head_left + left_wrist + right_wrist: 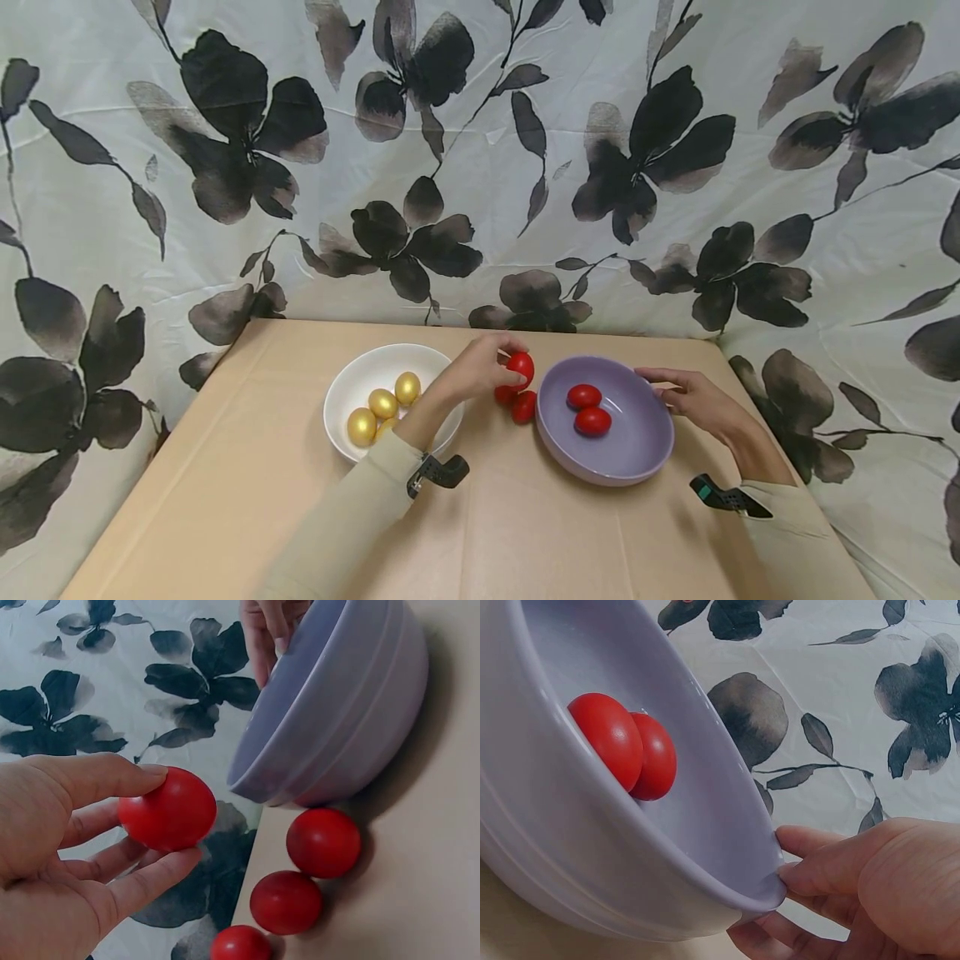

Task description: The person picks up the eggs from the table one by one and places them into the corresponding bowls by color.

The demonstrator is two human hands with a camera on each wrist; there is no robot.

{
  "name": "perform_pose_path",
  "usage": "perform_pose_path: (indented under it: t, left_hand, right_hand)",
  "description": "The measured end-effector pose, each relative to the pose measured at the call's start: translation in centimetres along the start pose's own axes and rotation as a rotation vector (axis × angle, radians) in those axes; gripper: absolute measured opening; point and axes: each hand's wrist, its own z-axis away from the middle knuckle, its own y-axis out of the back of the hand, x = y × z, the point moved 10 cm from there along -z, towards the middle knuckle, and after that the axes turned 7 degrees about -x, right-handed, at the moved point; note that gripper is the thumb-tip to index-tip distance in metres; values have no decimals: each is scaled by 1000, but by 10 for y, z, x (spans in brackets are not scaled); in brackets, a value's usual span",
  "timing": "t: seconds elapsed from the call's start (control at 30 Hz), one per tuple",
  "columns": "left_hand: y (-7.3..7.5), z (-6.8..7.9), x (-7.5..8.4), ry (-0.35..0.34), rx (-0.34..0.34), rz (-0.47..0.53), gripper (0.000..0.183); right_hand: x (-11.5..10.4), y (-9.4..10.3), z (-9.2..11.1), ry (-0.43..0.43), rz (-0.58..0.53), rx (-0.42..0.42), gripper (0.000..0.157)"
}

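In the head view, the left hand (480, 368) pinches a red egg (522, 367) at its three o'clock side, ten o'clock from the purple bowl (637, 446). Loose red eggs (523, 407) lie on the surface (525, 517) at the bowl's nine o'clock. The right hand (697, 404) holds its two o'clock rim. Farther toward nine o'clock, the white bowl (352, 375) holds gold eggs (382, 403).

The left wrist view shows the fingers parted just egg-wide, thumb at eleven o'clock, a fingertip at five.

In the right wrist view, thumb and fingers pinch the rim; two red eggs inside lie toward ten o'clock, apart from them.
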Motion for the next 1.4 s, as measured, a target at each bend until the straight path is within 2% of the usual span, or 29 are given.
perform_pose_path:
  t: [0.47, 0.87, 1.03, 1.4]
  left_hand:
    - [-27, 1, 5, -47, -31, 57, 41]
    - [-46, 2, 7, -50, -98, 92, 35]
    - [-49, 0, 9, -67, -100, 83, 32]
    - [-63, -3, 18, -104, -128, 14, 41]
  right_hand:
    - [-1, -1, 1, 4, 7, -3, 47]
    - [-1, -3, 2, 11, 1, -3, 47]
    - [0, -3, 3, 5, -1, 0, 47]
    - [2, -2, 2, 12, -11, -2, 46]
